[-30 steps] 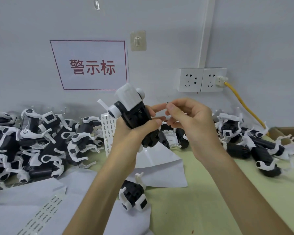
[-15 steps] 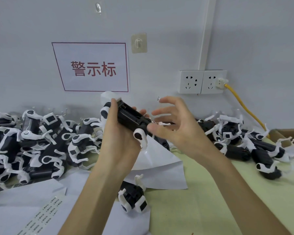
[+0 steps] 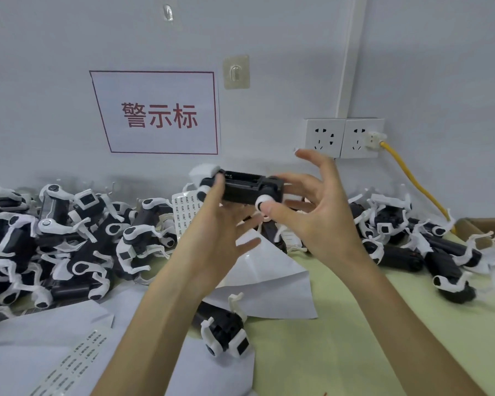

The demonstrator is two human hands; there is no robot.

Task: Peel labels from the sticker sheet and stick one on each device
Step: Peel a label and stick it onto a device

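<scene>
A: Your left hand [image 3: 212,227] holds the device [image 3: 245,188] up above the table [image 3: 355,352], lying level in front of the wall; your thumb hooks over its left end, your palm sits under it, and your lower fingers stretch out straight beneath.

B: Your right hand [image 3: 315,215] has the other end; your thumb presses the white round knob on the near side and your forefinger curls over the top corner, so that end is pinched between them; your other fingers fan upward, clear of the device.

A: There is a pale fleck at the tip of your raised finger; I cannot tell whether it is a label.

B: The sticker sheet [image 3: 185,208] stands just behind your left hand, partly hidden by it; a second sheet [image 3: 69,364] lies near you on the left, on white paper [image 3: 26,338].

A: One loose device [image 3: 226,335] lies on the table beside your left forearm; a left heap [image 3: 69,238] and a right heap [image 3: 412,241] of devices flank your hands.
</scene>
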